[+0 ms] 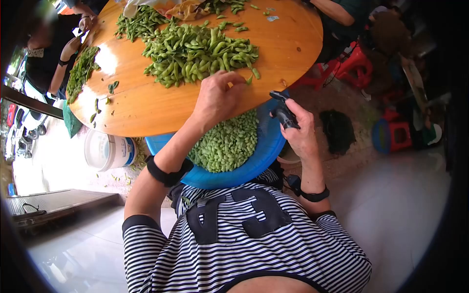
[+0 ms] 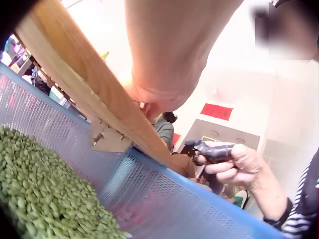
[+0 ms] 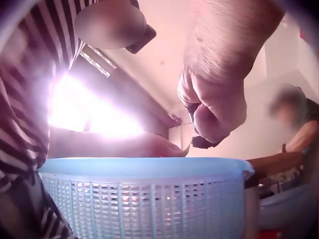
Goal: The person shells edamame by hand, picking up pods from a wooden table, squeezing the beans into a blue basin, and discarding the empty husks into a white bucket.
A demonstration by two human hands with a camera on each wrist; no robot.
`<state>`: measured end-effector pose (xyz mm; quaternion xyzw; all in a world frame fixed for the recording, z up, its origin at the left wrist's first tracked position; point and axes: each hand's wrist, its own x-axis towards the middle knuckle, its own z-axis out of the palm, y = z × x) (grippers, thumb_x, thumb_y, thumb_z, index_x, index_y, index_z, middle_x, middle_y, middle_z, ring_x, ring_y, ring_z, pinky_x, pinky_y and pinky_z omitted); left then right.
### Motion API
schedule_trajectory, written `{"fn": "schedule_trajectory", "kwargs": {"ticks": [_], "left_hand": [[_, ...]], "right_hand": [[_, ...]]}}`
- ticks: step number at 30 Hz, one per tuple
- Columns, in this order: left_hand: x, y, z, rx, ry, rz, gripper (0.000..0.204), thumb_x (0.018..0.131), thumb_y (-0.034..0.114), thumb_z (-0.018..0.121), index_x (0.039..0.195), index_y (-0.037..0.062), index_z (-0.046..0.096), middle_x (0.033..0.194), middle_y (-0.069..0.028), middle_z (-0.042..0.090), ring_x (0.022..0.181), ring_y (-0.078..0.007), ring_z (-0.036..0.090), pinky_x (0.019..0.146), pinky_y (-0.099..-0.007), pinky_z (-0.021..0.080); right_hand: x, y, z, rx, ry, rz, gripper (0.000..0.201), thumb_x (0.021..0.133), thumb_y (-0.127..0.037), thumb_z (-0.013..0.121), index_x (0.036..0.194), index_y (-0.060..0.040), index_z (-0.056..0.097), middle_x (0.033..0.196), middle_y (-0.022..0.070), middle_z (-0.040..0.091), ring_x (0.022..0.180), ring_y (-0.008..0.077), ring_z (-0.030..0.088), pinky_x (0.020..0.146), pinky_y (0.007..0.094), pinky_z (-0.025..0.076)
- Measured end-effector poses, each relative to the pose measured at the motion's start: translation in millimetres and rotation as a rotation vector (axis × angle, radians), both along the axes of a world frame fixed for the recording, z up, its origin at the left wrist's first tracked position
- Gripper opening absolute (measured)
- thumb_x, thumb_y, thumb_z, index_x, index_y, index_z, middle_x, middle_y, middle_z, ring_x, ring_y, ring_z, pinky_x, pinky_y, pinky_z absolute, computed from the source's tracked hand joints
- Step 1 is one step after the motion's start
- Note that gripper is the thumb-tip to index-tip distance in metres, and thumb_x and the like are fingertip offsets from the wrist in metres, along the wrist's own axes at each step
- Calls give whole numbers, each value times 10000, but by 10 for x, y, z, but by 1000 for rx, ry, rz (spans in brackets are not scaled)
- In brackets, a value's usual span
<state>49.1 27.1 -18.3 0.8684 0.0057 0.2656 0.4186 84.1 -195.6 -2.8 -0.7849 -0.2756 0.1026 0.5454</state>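
My left hand [image 1: 215, 95] reaches over the near table edge, its fingertips pinching a green bean pod [image 1: 249, 79]. Just beyond it lies a heap of unshelled pods [image 1: 195, 53]. To the right, past the table edge, my right hand [image 1: 304, 129] grips a small black tool [image 1: 284, 116] in two parts, pointing left; its exact kind does not show. The same tool [image 2: 217, 153] shows side-on in the left wrist view. Below both hands, a blue plastic basket [image 1: 210, 182] holds many shelled green beans [image 1: 227, 144], partly hidden by the left forearm and table.
The orange wooden table [image 1: 278, 53] overhangs the basket. More pods [image 1: 83, 73] lie at its left edge, near another person's hands [image 1: 71, 48]. A white bucket [image 1: 105, 149] stands on the floor at left, red stools [image 1: 354, 68] at right.
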Motion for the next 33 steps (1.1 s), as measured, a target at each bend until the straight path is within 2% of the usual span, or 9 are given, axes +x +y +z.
{"fn": "schedule_trajectory", "kwargs": {"ticks": [2,3,10,12,16,21,23,25,33], "left_hand": [[-236,12,24,-701,399,-192,176,910,193,665,972,29,654,689,48,557,597,-21,483,513,-188,394],[-321,-1,26,-704,399,-186,176,910,193,665,972,29,654,689,48,557,597,-21,483,513,-188,394],[-451,-26,-26,-880,393,-115,152,891,141,670,935,-5,665,731,-7,615,577,-49,484,513,-223,407],[-393,-16,-176,-606,73,-95,127,859,103,689,896,-16,667,759,-21,599,616,-89,518,562,-257,433],[-430,-1,-113,-418,49,-28,114,828,77,703,865,-24,667,786,-36,582,652,-121,539,612,-281,449],[-518,5,86,-921,278,-203,65,894,91,660,910,34,634,769,22,568,645,-44,522,513,-182,415],[-547,40,123,-990,375,-246,51,910,104,636,865,83,624,680,61,536,532,-10,411,446,-180,265],[-561,48,20,-1495,365,-579,104,924,106,615,833,59,622,649,45,506,496,-31,356,442,-191,238],[-678,-196,-170,-1606,247,-621,129,926,110,607,808,66,582,596,80,427,439,-21,253,434,-200,231]], "right_hand": [[-47,138,29,201,283,72,365,757,72,446,1078,51,619,707,12,547,583,63,471,511,212,407],[-85,221,50,403,566,141,378,761,67,433,1094,59,611,687,2,519,559,46,443,480,195,373],[-123,469,-14,419,643,259,352,749,43,411,1045,105,591,653,-8,454,504,29,355,441,182,320],[-117,479,-25,399,638,237,354,745,36,414,1043,109,591,652,-8,453,505,29,356,442,182,322],[-81,453,-47,425,600,315,363,743,32,410,1045,104,598,674,1,478,519,30,363,444,181,325],[-1,468,-61,453,593,324,358,796,-1,460,1115,68,607,828,72,590,547,35,366,449,173,314],[119,396,-109,681,854,621,373,845,-62,536,1209,-35,614,971,148,628,558,47,356,459,158,294],[169,306,-230,680,938,638,376,860,-92,558,1232,-87,613,996,168,630,562,53,351,463,153,287],[3,191,-225,650,1023,628,423,847,-90,578,1259,-179,615,1021,181,634,569,63,369,457,154,285]]}}
